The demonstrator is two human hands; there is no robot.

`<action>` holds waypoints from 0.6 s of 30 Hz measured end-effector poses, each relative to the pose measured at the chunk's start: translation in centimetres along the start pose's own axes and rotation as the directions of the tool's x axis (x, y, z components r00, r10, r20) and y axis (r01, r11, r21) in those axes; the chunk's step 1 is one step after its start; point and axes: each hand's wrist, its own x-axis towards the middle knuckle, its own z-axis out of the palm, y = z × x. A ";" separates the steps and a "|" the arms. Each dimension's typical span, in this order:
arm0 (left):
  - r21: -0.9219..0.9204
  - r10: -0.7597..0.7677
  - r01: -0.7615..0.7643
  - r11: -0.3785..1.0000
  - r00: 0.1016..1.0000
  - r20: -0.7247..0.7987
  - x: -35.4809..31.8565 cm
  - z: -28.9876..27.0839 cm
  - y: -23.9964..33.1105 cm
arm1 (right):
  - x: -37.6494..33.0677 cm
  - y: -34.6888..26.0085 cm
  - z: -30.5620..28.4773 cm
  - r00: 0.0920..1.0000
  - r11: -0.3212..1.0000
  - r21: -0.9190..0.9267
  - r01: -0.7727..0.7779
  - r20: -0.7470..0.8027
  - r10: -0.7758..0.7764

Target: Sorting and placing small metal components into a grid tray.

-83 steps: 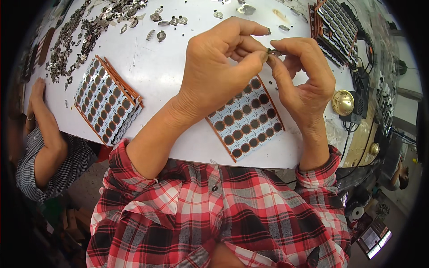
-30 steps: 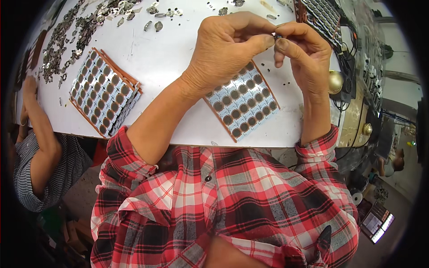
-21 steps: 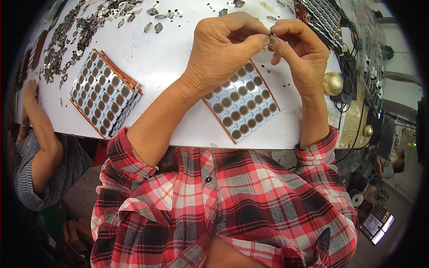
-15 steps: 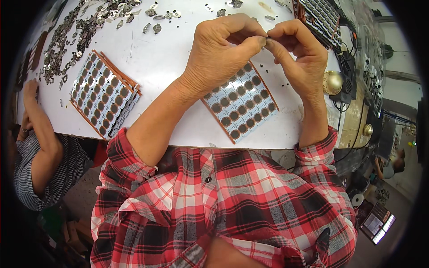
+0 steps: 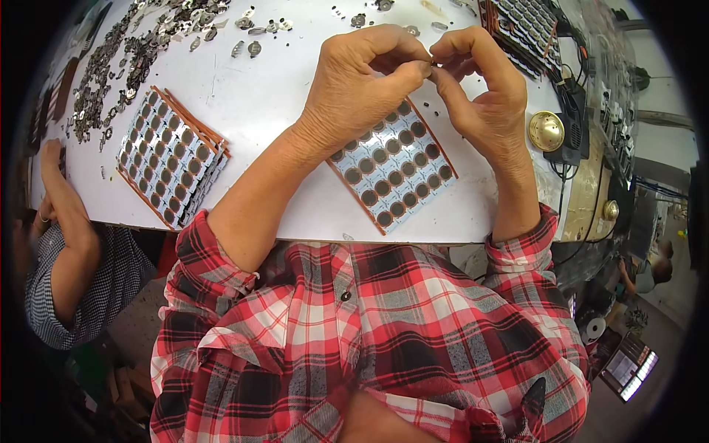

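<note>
Pinch grip: left hand [image 5: 369,87] and right hand [image 5: 484,100] together grasp a small dark part [image 5: 433,64] above the tabletop [image 5: 269,92], well in from its near edge. Mostly hidden, it is presumably light, stiff and easily dropped; best held by opposite edges.

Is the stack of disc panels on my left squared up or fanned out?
Slightly fanned: the stack of disc panels shows separate orange edges along its upper right side.
</note>
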 end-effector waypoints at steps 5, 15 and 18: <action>-0.069 -0.059 0.060 0.996 0.998 0.014 0.3 0.2 -0.3 | -0.1 0.1 -0.1 0.998 0.999 0.018 -0.038 0.053 0.037; -0.017 -0.026 0.026 1.000 0.999 0.038 0.2 0.1 -0.6 | -0.3 0.5 -0.3 0.997 0.994 0.085 -0.072 0.029 0.070; -0.011 -0.042 0.043 0.999 0.999 0.031 0.1 0.2 -0.7 | 0.0 0.3 -0.3 0.997 0.998 0.054 -0.030 0.071 0.026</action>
